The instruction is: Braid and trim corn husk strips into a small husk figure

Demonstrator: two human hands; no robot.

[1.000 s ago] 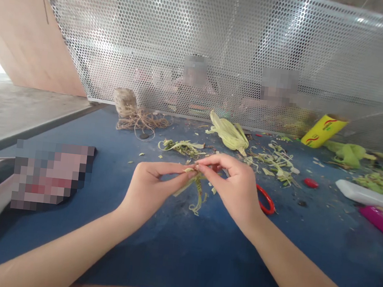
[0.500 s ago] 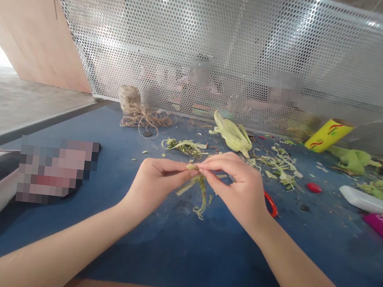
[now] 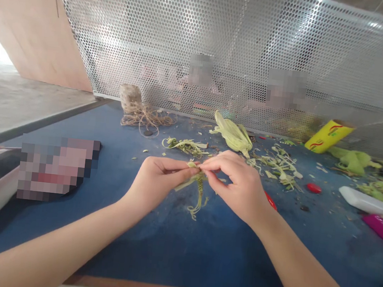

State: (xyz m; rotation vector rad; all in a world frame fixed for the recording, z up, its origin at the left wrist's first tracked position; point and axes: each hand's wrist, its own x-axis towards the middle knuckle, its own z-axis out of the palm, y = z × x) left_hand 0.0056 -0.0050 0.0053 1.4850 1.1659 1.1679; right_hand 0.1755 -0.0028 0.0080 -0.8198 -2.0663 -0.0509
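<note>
My left hand [image 3: 160, 177] pinches a small braided piece of pale green corn husk [image 3: 199, 191], thumb against forefinger. Its braided part hangs below the fingertips and ends in loose curling strands. My right hand [image 3: 236, 178] is closed at the same spot, thumb and fingertips together on the top of the husk piece. The two hands' fingertips nearly touch, and they partly hide the top of the piece. Beneath my right wrist shows part of a red handle [image 3: 270, 200]; the rest is covered. Just beyond the hands lie husk scraps [image 3: 186, 145] and a whole husk [image 3: 232, 134].
On the blue table [image 3: 153, 249] a spool [image 3: 130, 97] with tangled twine [image 3: 148, 119] stands at the back left. Rightward are shredded husks [image 3: 283, 167], a yellow tube [image 3: 329, 136], a red object [image 3: 313, 188] and a white object [image 3: 370, 202]. A perforated metal screen [image 3: 190, 29] borders the back.
The hanging end of the braided husk has swung slightly left. My right hand and forearm have shifted a little, covering more of the red handle. Both hands keep their grip.
</note>
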